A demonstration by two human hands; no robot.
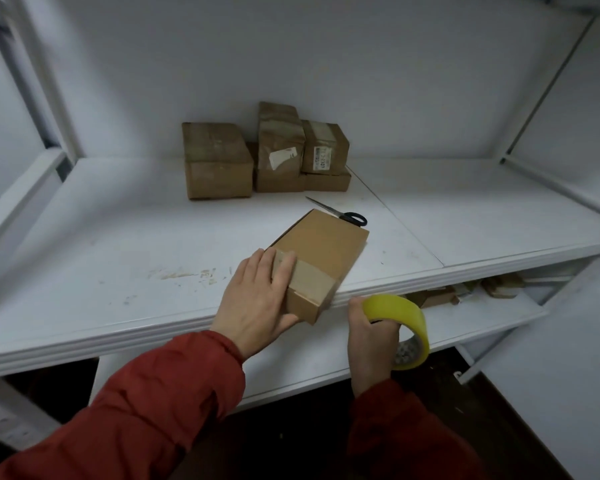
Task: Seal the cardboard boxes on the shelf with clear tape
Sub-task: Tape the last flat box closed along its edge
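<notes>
A flat cardboard box [326, 251] lies at the front edge of the white shelf [125, 258], one corner jutting past the edge. A band of clear tape [312, 277] crosses its near end. My left hand [257, 299] lies flat on the box's near left corner, fingers straight on the tape, thumb against the front side. My right hand [371, 337] grips a yellowish tape roll [404, 329] just below the shelf edge, to the right of the box.
Black-handled scissors [343, 213] lie behind the box. A cluster of taped cardboard boxes [267, 154] stands at the back of the shelf. A lower shelf [499, 313] holds more brown parcels [499, 284]. White uprights frame both sides.
</notes>
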